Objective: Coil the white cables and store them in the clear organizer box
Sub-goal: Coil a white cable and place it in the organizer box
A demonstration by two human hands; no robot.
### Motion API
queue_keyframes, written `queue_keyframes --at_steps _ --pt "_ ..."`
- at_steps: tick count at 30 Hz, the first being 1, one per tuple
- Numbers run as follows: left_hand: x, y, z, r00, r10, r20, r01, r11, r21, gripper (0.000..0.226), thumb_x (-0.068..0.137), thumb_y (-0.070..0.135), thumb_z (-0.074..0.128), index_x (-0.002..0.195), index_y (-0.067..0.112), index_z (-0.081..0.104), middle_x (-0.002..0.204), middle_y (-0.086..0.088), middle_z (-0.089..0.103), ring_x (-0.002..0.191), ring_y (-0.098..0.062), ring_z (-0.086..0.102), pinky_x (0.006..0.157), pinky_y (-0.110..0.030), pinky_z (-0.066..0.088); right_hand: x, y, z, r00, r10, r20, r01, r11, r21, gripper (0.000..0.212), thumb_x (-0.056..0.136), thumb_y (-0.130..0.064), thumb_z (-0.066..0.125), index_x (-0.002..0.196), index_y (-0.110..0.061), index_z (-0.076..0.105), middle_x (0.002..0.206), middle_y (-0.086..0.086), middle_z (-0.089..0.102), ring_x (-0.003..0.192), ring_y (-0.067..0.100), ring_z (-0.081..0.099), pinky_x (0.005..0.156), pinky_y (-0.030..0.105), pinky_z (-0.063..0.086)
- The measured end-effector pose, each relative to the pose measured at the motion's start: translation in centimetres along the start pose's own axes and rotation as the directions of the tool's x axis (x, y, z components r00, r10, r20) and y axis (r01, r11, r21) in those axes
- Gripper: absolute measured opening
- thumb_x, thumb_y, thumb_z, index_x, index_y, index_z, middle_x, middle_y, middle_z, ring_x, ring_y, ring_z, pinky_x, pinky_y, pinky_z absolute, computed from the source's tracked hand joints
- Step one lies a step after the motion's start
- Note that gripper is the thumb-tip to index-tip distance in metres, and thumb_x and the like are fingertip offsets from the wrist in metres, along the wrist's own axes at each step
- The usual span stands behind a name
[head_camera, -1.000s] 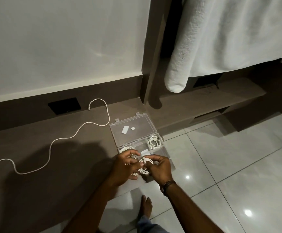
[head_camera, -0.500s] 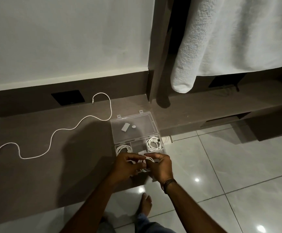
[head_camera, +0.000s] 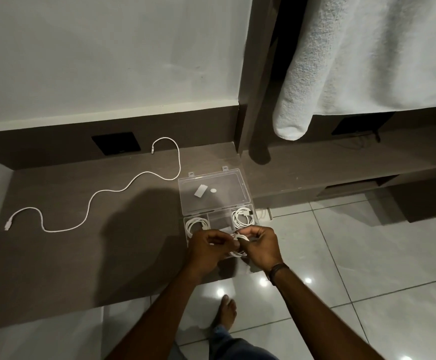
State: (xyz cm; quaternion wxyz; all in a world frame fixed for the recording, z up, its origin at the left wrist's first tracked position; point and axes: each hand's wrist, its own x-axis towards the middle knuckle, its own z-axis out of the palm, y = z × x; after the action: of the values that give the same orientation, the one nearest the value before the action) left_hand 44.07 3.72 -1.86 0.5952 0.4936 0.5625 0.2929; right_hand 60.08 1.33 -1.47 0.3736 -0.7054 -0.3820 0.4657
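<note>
White coiled cable [head_camera: 238,241] is being pinched between both hands, left hand [head_camera: 210,249] and right hand [head_camera: 261,246] pressing together directly over the near compartments of the open clear organizer box [head_camera: 248,198] on the desk [head_camera: 81,255].

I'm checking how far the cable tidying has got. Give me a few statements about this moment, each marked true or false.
1. The clear organizer box has its lid open. True.
2. Both hands hold one coiled cable over the box. True: the left hand and the right hand grip it together.
3. No cable is stored in the box yet. False: a coil lies in the left compartment and another in the right.
4. The long cable on the brown ledge is already coiled. False: it lies stretched out in loose curves.
</note>
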Motion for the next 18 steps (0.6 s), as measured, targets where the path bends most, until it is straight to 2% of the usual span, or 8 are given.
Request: queue_keyframes --at_steps 3,7,9,11,13,14,16,18 --pt "0.0 -0.4 -0.3 0.997 0.064 -0.039 -0.061 0.995 0.078 0.011 0.069 0.02 0.086 0.076 0.024 0.079 0.072 0.004 0.077 0.068 -0.015 0.073 0.061 -0.026 0.06 -0.4 0.1 0.4 1.0 -0.005 -0.003 0.005 1.0 -0.001 0.026 0.077 0.0 0.085 0.076 -0.025 0.078 0.071 -0.007 0.077 0.063 0.008 0.072 0.056 0.024 0.062" --pt "-0.2 -0.5 -0.4 0.983 0.166 -0.076 -0.127 0.919 0.372 0.012 0.068 0.026 0.086 0.076 0.027 0.077 0.067 0.019 0.07 0.065 -0.001 0.068 0.055 -0.009 0.053 -0.6 0.2 0.2 0.995 -0.014 0.099 0.015 1.0 -0.01 0.019 0.079 -0.003 0.085 0.087 -0.019 0.078 0.083 0.003 0.078 0.077 0.015 0.074 0.065 0.021 0.062" --pt "-0.4 -0.6 -0.6 0.977 0.191 -0.093 -0.13 0.884 0.449 0.011 0.068 0.024 0.086 0.076 0.025 0.077 0.07 0.015 0.072 0.064 -0.002 0.068 0.057 -0.013 0.057 -0.7 0.1 -0.2 0.98 0.019 0.2 -0.025 0.999 0.025 0.02 0.077 -0.009 0.089 0.093 -0.017 0.08 0.091 0.005 0.079 0.08 0.01 0.073 0.068 0.021 0.061" --pt "-0.3 -0.7 -0.6 0.97 0.217 -0.106 -0.139 0.861 0.488 0.01 0.069 0.019 0.086 0.075 0.021 0.077 0.074 0.006 0.075 0.064 -0.004 0.066 0.056 -0.014 0.055 -0.8 -0.1 -0.3 0.964 0.082 0.253 -0.1 0.993 0.058 0.022 0.077 -0.012 0.089 0.098 -0.013 0.08 0.09 0.002 0.078 0.073 0.004 0.073 0.061 0.019 0.058" --pt "0.1 -0.7 -0.4 0.964 0.246 -0.103 -0.155 0.831 0.534 0.007 0.071 0.02 0.084 0.075 0.019 0.078 0.075 0.003 0.077 0.063 -0.004 0.064 0.056 -0.013 0.051 -0.6 0.0 -0.2 0.963 0.134 0.235 -0.161 0.982 0.101 0.019 0.082 -0.007 0.084 0.1 -0.006 0.079 0.085 0.004 0.076 0.063 0.004 0.071 0.055 0.018 0.056" --pt "0.2 -0.6 -0.1 0.963 0.251 -0.102 -0.155 0.819 0.552 0.004 0.073 0.019 0.082 0.075 0.019 0.078 0.075 0.002 0.078 0.063 -0.007 0.065 0.057 -0.018 0.054 -0.5 0.1 -0.1 0.967 0.151 0.204 -0.174 0.98 0.098 0.017 0.083 -0.004 0.082 0.1 -0.004 0.079 0.085 0.007 0.075 0.062 0.009 0.07 0.053 0.02 0.056" --pt "0.5 -0.5 0.4 0.964 0.24 -0.117 -0.132 0.809 0.573 0.003 0.075 0.016 0.077 0.074 0.019 0.077 0.074 0.0 0.077 0.067 -0.014 0.067 0.063 -0.035 0.059 -0.1 0.1 0.3 0.977 0.175 0.12 -0.182 0.982 0.051 0.016 0.082 -0.001 0.083 0.097 -0.002 0.079 0.086 0.014 0.077 0.068 0.022 0.071 0.059 0.029 0.06" --pt "0.8 -0.7 0.5 0.966 0.217 -0.14 -0.096 0.805 0.586 0.004 0.077 0.016 0.076 0.074 0.018 0.075 0.074 -0.002 0.075 0.069 -0.017 0.067 0.066 -0.041 0.058 0.3 0.3 0.9 0.982 0.191 -0.004 -0.19 0.98 -0.064 0.015 0.075 -0.007 0.089 0.089 -0.011 0.082 0.082 0.011 0.08 0.074 0.025 0.075 0.068 0.028 0.062"
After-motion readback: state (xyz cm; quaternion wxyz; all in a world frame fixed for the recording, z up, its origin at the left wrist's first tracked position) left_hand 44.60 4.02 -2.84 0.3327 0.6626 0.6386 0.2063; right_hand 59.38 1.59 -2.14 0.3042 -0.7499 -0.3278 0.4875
